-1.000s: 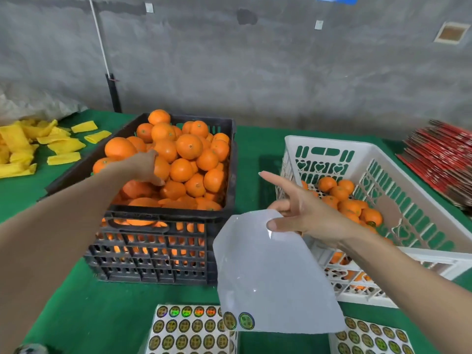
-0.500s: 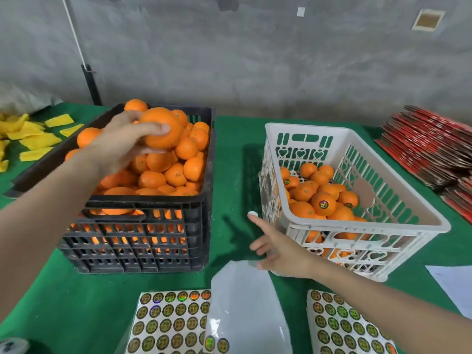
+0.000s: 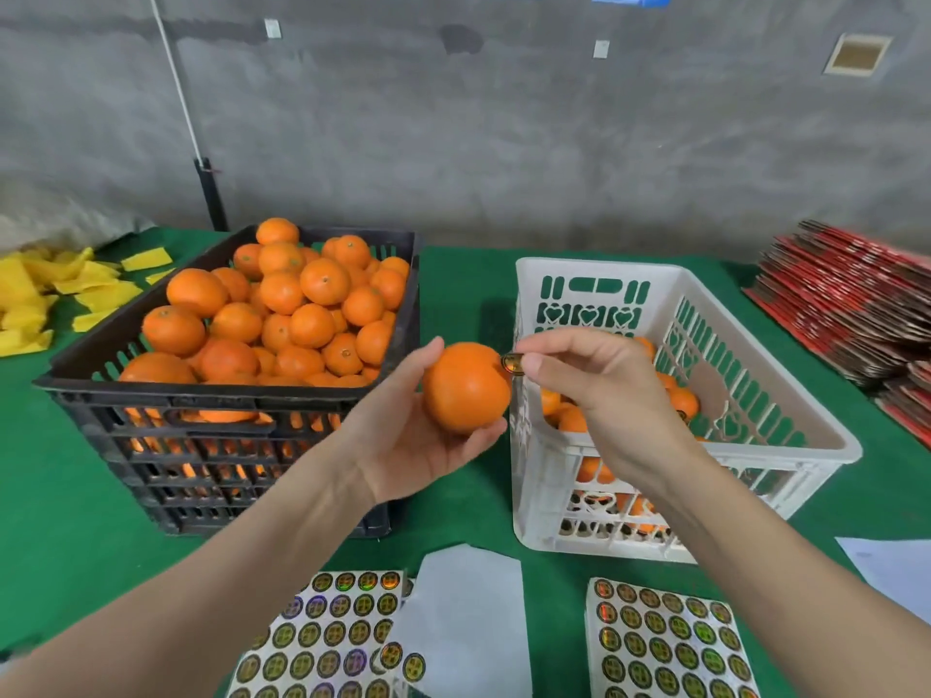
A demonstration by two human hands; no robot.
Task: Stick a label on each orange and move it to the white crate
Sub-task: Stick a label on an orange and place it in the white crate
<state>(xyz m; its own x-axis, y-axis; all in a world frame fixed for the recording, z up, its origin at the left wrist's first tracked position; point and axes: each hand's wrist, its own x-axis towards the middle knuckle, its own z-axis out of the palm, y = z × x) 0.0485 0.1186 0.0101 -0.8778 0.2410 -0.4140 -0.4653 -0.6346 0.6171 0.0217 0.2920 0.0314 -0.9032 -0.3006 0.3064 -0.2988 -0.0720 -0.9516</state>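
My left hand grips an orange in the air between the two crates. My right hand pinches a small round gold label and holds it against the orange's upper right side. The black crate on the left is heaped with unlabelled oranges. To the right stands the white crate, with several oranges lying in its bottom, partly hidden behind my right hand.
Sheets of round labels lie at the near edge, one sheet left and one sheet right, with a mostly bare backing sheet between them. Yellow slips lie far left, red flat cartons far right. The table is covered in green cloth.
My left hand carried the orange from above the black crate to the gap between the crates. My right hand rose from the table with a label and brought it to the orange.
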